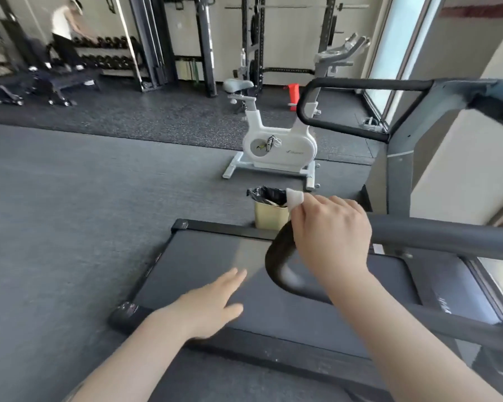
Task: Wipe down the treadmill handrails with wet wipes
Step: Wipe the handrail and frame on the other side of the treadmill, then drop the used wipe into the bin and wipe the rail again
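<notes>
While left hand hovering flat, fingers spread: right hand pinching soft white wipe against curved matte-black handrail.

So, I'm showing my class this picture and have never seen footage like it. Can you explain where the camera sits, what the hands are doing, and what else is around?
The camera is worn on the person's head, looking down at their own arms. The right hand grips a white wet wipe against the curved end of the near treadmill handrail. The left hand hovers open above the treadmill belt, holding nothing. Behind the treadmill stands a small bin with a black liner, then a white exercise bike. The far handrail is untouched.
</notes>
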A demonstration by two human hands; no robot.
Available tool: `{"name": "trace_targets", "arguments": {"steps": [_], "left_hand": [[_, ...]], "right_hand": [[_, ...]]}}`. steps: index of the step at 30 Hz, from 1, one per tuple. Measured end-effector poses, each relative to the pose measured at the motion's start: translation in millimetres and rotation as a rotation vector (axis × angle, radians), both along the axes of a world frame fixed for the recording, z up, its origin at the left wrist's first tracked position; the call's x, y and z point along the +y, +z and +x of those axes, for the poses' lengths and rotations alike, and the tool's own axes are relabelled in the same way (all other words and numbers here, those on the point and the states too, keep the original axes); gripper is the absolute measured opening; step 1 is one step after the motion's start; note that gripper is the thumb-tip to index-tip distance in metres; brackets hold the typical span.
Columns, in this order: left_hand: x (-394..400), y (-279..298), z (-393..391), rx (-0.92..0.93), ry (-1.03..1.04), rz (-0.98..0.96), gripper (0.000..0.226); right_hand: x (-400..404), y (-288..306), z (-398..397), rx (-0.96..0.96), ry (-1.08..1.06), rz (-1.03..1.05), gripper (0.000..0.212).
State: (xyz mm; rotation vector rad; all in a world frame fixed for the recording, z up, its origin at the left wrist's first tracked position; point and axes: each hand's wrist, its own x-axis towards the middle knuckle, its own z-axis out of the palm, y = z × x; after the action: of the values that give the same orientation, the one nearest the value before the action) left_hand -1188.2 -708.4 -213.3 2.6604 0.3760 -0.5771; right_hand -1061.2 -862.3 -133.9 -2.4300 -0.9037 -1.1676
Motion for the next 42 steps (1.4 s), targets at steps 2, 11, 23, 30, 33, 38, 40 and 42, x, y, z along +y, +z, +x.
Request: {"name": "trace_targets", "arguments": {"steps": [2, 11, 23, 30, 33, 38, 40, 42], "left_hand": [[39.3, -27.2, -33.1, 0.347, -0.081, 0.062, 0.061], [200.2, -75.2, -185.8, 0.318, 0.31, -0.155, 0.054], [338.4, -109.1, -280.3, 0.406, 0.288, -0.2, 0.052], [398.1, -124.6, -234.5, 0.23, 0.33, -0.337, 0.046], [438.5, -123.9, -208.4, 0.193, 0.33, -0.375, 0.045], [548.8, -106.7, -179.9, 0.123, 0.405, -0.318, 0.041], [599.1, -103.4, -173.3, 0.098, 0.477, -0.289, 0.039], [642.0, -105.6, -168.9, 0.054, 0.6, -0.287, 0.037]], "right_hand": [[24.7, -1.7, -14.7, 0.017, 0.077, -0.178, 0.048], [163.4, -116.5, -123.3, 0.847, 0.267, -1.074, 0.019], [258.7, -202.0, -213.1, 1.038, 0.132, -1.181, 0.038], [325.7, -216.9, -188.6, 1.244, -0.009, -0.936, 0.033], [387.3, -223.8, -169.9, 1.179, 0.1, -0.993, 0.035], [509.3, -212.4, -140.3, 1.19, 0.144, -1.069, 0.032], [555.5, -203.6, -123.4, 1.143, 0.191, -1.082, 0.035], [596.2, -195.0, -107.8, 1.125, 0.2, -1.075, 0.035]]}}
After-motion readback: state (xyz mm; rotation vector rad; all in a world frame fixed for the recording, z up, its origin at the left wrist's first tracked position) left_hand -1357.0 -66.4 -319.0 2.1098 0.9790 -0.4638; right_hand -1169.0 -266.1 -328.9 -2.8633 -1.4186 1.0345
